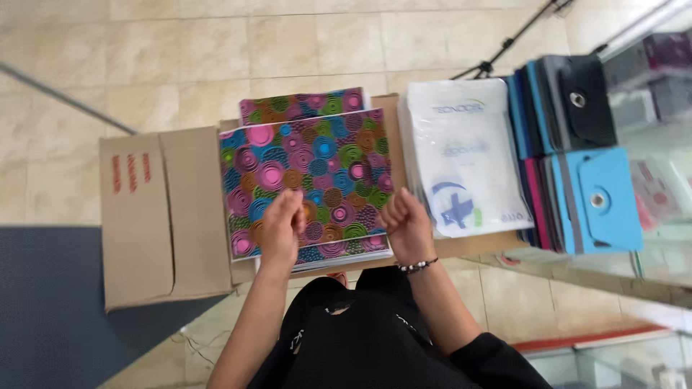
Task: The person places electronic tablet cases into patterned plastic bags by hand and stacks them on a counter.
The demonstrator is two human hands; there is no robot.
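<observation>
Our left hand and right hand, fingers curled closed and holding nothing we can see, rest on the near edge of the patterned case. It tops a stack on the cardboard box, squared for handling; white bags lie beside.

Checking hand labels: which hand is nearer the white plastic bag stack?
Right. The right hand sits at the near right corner of the patterned case, just beside the white plastic bag stack. The left hand is over the case's near edge, farther away.
</observation>
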